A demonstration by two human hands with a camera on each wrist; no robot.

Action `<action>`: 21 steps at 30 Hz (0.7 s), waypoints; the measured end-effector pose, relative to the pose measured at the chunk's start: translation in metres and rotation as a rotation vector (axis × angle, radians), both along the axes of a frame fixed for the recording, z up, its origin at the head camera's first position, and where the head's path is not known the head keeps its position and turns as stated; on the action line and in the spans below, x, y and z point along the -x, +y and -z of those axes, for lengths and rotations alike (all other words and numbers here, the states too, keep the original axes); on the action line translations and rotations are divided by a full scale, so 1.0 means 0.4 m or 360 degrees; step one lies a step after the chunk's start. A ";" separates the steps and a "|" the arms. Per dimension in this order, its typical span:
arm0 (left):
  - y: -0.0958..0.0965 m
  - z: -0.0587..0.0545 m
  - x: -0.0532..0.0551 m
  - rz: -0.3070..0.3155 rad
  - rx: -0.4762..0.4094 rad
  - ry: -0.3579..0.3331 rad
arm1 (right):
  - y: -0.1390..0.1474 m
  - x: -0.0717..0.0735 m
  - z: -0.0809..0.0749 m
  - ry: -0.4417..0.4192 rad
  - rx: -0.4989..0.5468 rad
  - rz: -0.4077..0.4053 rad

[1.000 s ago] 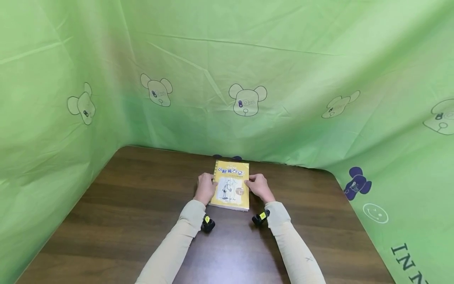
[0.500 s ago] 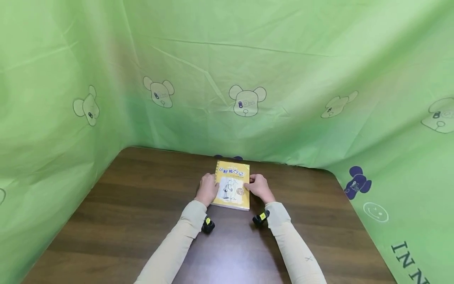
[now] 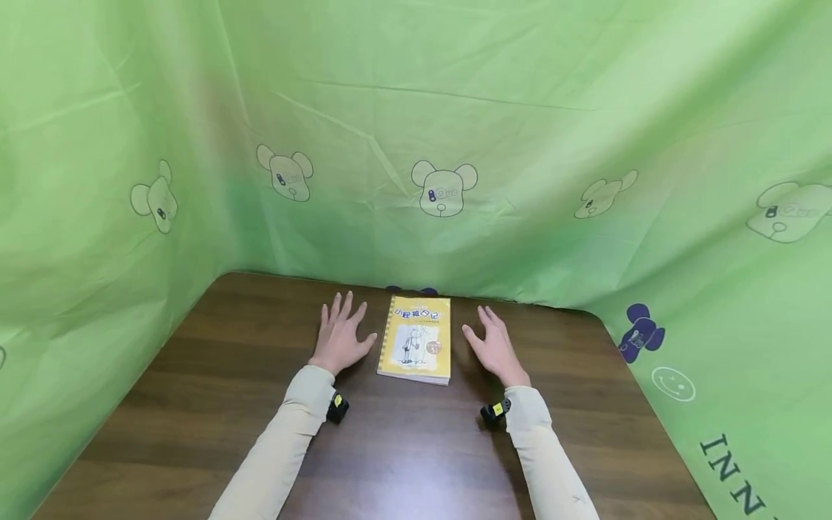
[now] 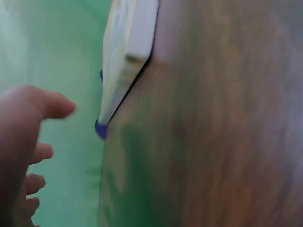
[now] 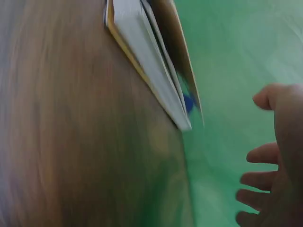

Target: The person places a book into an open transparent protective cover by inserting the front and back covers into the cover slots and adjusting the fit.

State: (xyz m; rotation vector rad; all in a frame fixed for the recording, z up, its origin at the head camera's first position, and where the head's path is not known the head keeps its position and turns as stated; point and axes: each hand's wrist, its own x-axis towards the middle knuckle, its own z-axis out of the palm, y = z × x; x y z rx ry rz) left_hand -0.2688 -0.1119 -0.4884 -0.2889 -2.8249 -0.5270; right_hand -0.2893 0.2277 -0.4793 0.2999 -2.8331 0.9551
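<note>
A yellow paperback book [image 3: 416, 339] lies front cover up near the table's far edge in the head view. To its left is my left hand [image 3: 339, 339], fingers spread and apart from the spine side. My right hand [image 3: 494, 347] is off to the other side, its thumb pointing toward the book across a gap. The left wrist view shows the book's spine corner [image 4: 128, 56] beyond the thumb. In the right wrist view the page block [image 5: 147, 56] faces the camera, with the front cover [image 5: 177, 42] lifted slightly off the pages.
The brown wooden table [image 3: 416, 448] extends toward me on all sides of the book. A green curtain [image 3: 364, 238] printed with bear heads hangs behind the far edge and along both sides. Each wrist wears a small black camera [image 3: 337, 408].
Both hands have let go of the book's sides and moved apart, the left one leftward, the right one rightward, fingers straightening. The book stays lying on the table.
</note>
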 end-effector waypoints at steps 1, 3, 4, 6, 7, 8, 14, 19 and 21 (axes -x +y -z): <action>-0.009 -0.001 0.002 -0.0016 0.0005 -0.0006 | 0.008 -0.001 0.001 0.0013 -0.0078 0.0022; -0.025 -0.003 0.008 -0.0046 -0.0003 -0.0016 | 0.022 0.001 0.001 0.0027 -0.0227 0.0068; -0.033 -0.005 0.011 -0.0057 -0.0008 -0.0009 | 0.026 0.002 0.002 0.0023 -0.0292 0.0086; -0.047 -0.008 0.018 -0.0071 -0.0026 -0.0010 | 0.032 0.005 0.001 0.0015 -0.0376 0.0113; -0.053 -0.010 0.021 -0.0079 -0.0025 -0.0013 | 0.034 0.007 0.002 0.0006 -0.0400 0.0118; -0.059 -0.012 0.024 -0.0082 -0.0029 -0.0015 | 0.035 0.009 0.003 -0.0001 -0.0412 0.0123; -0.084 -0.014 0.029 -0.0093 -0.0025 -0.0119 | 0.026 0.011 0.017 -0.0061 -0.0450 0.0136; -0.092 0.003 0.031 -0.0100 -0.0036 -0.0124 | 0.014 0.010 0.026 -0.0127 -0.0482 0.0121; -0.093 0.010 0.032 -0.0102 -0.0026 -0.0110 | 0.012 0.009 0.029 -0.0132 -0.0499 0.0120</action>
